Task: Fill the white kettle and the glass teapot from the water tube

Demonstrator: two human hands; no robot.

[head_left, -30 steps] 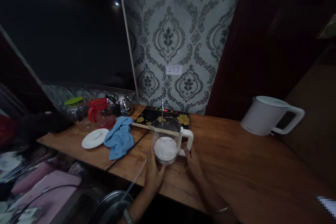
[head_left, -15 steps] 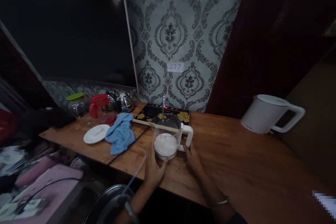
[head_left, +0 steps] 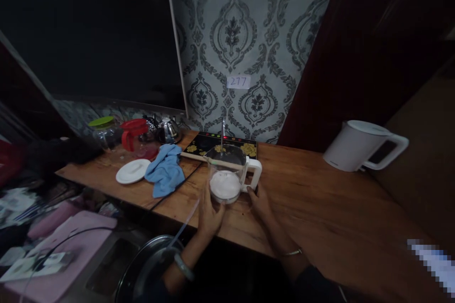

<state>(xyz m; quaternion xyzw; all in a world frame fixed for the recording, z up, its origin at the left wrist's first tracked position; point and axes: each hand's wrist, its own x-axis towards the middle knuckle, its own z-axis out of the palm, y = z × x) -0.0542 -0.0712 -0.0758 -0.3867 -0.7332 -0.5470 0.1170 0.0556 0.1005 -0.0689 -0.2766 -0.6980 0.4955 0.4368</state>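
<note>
A clear glass kettle (head_left: 226,184) with a white handle is at the front of the wooden table, upright, and white shows in its lower part. My left hand (head_left: 210,215) is curved around its lower left side, thumb at the near bottom. With fingers at the lower end of the handle, my right hand (head_left: 260,202) grips the other side. Behind the kettle is a black tea stove (head_left: 202,144) with gold flowers, red lights and a thin metal spout (head_left: 223,135). Left of the kettle, a crumpled blue cloth (head_left: 165,173) lies beside a round white lid (head_left: 132,172).
A white electric kettle (head_left: 359,146) stands at the right. Toward the back left are a red-lidded jug (head_left: 135,137), a green-lidded jug (head_left: 103,128) and a shiny metal teapot (head_left: 168,130). A metal basin (head_left: 142,255) sits below the table's front edge, with a clear tube (head_left: 186,222) running into it.
The camera view has dipped slightly, so most things appear higher in the picture. Both hands keep their hold on the glass kettle, which has barely moved against the table.
</note>
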